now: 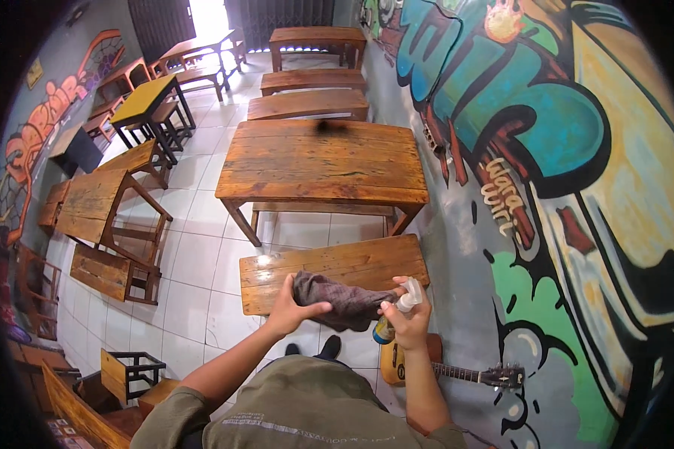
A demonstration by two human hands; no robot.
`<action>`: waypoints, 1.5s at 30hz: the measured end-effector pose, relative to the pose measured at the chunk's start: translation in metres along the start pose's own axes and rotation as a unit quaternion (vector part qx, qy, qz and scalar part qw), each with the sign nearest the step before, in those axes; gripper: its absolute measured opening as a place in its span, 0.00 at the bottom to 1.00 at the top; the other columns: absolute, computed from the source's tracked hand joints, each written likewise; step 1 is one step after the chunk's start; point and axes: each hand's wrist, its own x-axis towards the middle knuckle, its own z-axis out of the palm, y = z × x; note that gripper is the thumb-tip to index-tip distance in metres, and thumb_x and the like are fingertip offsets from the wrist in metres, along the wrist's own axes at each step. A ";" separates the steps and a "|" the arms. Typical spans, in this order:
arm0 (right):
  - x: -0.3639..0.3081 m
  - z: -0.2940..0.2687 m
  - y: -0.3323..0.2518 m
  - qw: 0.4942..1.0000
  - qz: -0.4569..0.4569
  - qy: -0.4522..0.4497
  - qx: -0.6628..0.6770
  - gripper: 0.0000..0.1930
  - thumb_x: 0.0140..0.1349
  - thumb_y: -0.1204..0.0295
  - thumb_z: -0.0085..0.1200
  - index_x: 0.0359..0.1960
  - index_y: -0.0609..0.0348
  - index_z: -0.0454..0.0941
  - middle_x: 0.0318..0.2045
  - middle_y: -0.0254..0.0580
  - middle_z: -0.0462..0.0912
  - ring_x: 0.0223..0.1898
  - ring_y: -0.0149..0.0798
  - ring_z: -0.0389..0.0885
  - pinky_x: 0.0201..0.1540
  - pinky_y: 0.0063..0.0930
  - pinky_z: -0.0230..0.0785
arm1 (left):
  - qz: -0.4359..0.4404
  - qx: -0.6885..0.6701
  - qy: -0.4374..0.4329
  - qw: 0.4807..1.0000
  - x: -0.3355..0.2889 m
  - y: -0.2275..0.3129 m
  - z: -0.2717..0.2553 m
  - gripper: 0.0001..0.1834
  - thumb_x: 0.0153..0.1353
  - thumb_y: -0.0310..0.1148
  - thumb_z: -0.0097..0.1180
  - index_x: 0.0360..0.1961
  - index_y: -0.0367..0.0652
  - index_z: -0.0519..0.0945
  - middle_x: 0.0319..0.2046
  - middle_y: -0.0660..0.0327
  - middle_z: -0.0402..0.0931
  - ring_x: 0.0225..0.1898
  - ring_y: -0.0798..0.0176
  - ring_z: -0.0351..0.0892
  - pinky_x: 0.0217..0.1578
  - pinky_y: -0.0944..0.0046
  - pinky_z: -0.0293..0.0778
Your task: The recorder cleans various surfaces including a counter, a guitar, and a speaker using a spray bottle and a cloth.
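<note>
A dark greyish-brown cloth (341, 301) is stretched between my two hands above a wooden bench. My left hand (293, 310) grips its left end, thumb lying over the front. At the other end, my right hand (410, 322) is wrapped round a small spray bottle (410, 296) with a clear-white pump head and a yellow-blue lower part. The fingers of that hand also meet the cloth's right end; whether they pinch it is hidden. Below the cloth, the brown bench (273, 273) shows a glossy spot of light.
A large wooden table (318, 165) stands beyond the bench, with more benches behind it. An acoustic guitar (392, 364) lies by the painted wall (457, 224) at my right. To the left are a wooden table (93, 202), a yellow-topped table (146, 97) and a small chair (131, 374).
</note>
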 end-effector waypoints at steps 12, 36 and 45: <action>0.071 0.035 0.011 0.984 -0.069 -0.147 -0.074 0.22 0.51 0.82 0.59 0.49 0.62 0.72 0.33 0.32 0.71 0.29 0.25 0.76 0.32 0.19 0.74 | 0.114 0.019 0.264 0.957 0.046 -0.048 -0.089 0.08 0.64 0.31 0.57 0.36 0.36 0.81 0.25 0.65 0.80 0.29 0.73 0.79 0.30 0.70 0.76; 0.131 0.217 0.033 0.991 -0.018 -0.009 -0.133 0.20 0.49 0.79 0.59 0.46 0.59 0.76 0.37 0.31 0.76 0.38 0.26 0.72 0.41 0.22 0.67 | 0.093 -0.141 0.168 0.971 0.116 -0.079 -0.330 0.04 0.66 0.30 0.50 0.35 0.43 0.72 0.26 0.70 0.68 0.28 0.76 0.68 0.31 0.73 0.69; 0.128 0.228 -0.029 0.953 -0.038 -0.179 -0.242 0.21 0.48 0.75 0.61 0.48 0.57 0.76 0.38 0.33 0.79 0.42 0.27 0.75 0.48 0.25 0.68 | 0.178 0.310 -0.051 0.933 0.175 -0.061 -0.348 0.17 0.62 0.35 0.52 0.49 0.39 0.75 0.46 0.56 0.77 0.46 0.62 0.77 0.50 0.65 0.69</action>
